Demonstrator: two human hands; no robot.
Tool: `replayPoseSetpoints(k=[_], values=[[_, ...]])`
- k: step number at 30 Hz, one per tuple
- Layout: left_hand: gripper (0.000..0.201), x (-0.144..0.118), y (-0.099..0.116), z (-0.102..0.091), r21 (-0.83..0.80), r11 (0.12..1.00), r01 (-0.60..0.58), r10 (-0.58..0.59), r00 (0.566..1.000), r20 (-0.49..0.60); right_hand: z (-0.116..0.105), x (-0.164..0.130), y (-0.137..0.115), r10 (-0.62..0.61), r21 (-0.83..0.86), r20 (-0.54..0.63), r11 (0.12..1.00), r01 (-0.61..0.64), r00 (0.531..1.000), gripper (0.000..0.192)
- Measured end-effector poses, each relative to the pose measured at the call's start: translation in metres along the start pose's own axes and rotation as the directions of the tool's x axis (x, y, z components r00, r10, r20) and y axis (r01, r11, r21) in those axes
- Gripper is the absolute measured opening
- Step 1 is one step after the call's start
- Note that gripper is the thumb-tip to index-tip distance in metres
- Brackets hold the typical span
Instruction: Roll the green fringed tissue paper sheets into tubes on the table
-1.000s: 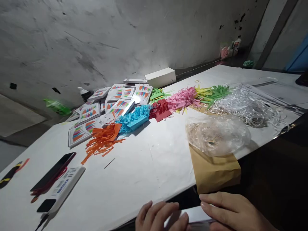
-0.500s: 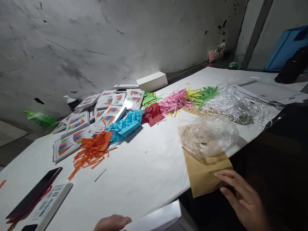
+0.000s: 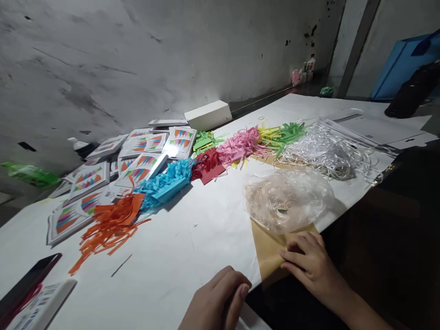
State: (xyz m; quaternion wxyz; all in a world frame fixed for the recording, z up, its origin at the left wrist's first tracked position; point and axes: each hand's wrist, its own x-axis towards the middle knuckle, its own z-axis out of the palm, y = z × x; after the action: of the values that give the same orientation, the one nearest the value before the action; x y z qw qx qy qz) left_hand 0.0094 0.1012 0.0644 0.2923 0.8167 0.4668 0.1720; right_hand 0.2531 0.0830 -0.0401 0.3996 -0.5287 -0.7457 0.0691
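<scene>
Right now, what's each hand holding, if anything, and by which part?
Right hand touches the brown paper near its right edge; a pinch can't be confirmed. Left hand is curled beside a white item, any grip hidden.

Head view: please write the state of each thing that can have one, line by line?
Clear plastic bag, crumpled, partly on the brown paper
Brown paper, partly covered, overhanging the table
Silvery cords, loosely heaped
Orange paper, fringed, strips spread out
Blue paper, fringed, bunched
Long white box, no open flap visible
Phone-like device, screen dark, partly out of frame
Right hand, bent fingers touching brown paper
Left hand, curled, grip unclear
</scene>
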Motion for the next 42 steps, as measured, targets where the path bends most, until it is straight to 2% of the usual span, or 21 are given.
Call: replayPoseSetpoints(k=[2, 4, 7, 10, 14, 18, 21, 25, 29, 37, 42], values=[[0.031, 0.009, -0.001, 0.006, 0.029, 0.999, 0.027, -0.031, 0.989, 0.147, -0.002, 0.003, 0.001, -0.008, 0.038, 0.022, 0.999, 0.007, 1.000, 0.015], [0.028, 0.016, -0.001, 0.022, 0.065, 0.996, 0.061, -0.075, 0.967, 0.244, -0.003, 0.003, 0.003, -0.023, 0.066, 0.032, 0.998, 0.021, 0.999, 0.020], [0.039, 0.022, -0.007, 0.052, 0.196, 0.976, 0.094, -0.147, 0.951, 0.273, -0.006, 0.002, 0.007, -0.030, 0.084, 0.056, 0.996, 0.025, 0.998, 0.020], [0.044, 0.022, -0.013, 0.067, 0.352, 0.930, 0.111, -0.205, 0.948, 0.243, -0.014, -0.003, 0.020, -0.027, 0.077, 0.034, 0.997, 0.024, 0.999, 0.022], [0.048, 0.022, -0.018, 0.064, 0.480, 0.864, 0.151, -0.279, 0.938, 0.208, -0.022, -0.014, 0.045, -0.063, -0.073, 0.002, 0.995, 0.063, 0.998, 0.025], [0.048, 0.023, -0.019, 0.058, 0.452, 0.882, 0.137, -0.264, 0.936, 0.232, -0.024, -0.019, 0.055, -0.053, -0.125, 0.063, 0.990, 0.061, 0.997, 0.026], [0.046, 0.024, -0.016, 0.056, 0.446, 0.886, 0.127, -0.253, 0.938, 0.238, -0.025, -0.011, 0.044, -0.039, -0.112, 0.063, 0.993, 0.046, 0.997, 0.023], [0.045, 0.022, -0.015, 0.057, 0.430, 0.898, 0.094, -0.213, 0.948, 0.237, -0.017, 0.004, 0.013, -0.042, -0.020, 0.070, 0.999, 0.043, 0.997, 0.021], [0.052, 0.015, -0.021, 0.064, 0.417, 0.906, 0.077, -0.163, 0.971, 0.173, -0.003, 0.011, -0.008, 0.026, 0.080, 0.086, 0.996, -0.033, 0.996, 0.016], [0.042, 0.010, -0.024, 0.069, 0.351, 0.936, 0.028, -0.070, 0.992, 0.107, 0.000, 0.008, -0.003, 0.034, 0.160, 0.090, 0.986, -0.048, 0.995, 0.013], [0.042, 0.010, -0.024, 0.071, 0.379, 0.925, 0.006, -0.043, 0.995, 0.088, -0.002, 0.008, -0.003, 0.019, 0.150, 0.106, 0.988, -0.035, 0.994, 0.017]])
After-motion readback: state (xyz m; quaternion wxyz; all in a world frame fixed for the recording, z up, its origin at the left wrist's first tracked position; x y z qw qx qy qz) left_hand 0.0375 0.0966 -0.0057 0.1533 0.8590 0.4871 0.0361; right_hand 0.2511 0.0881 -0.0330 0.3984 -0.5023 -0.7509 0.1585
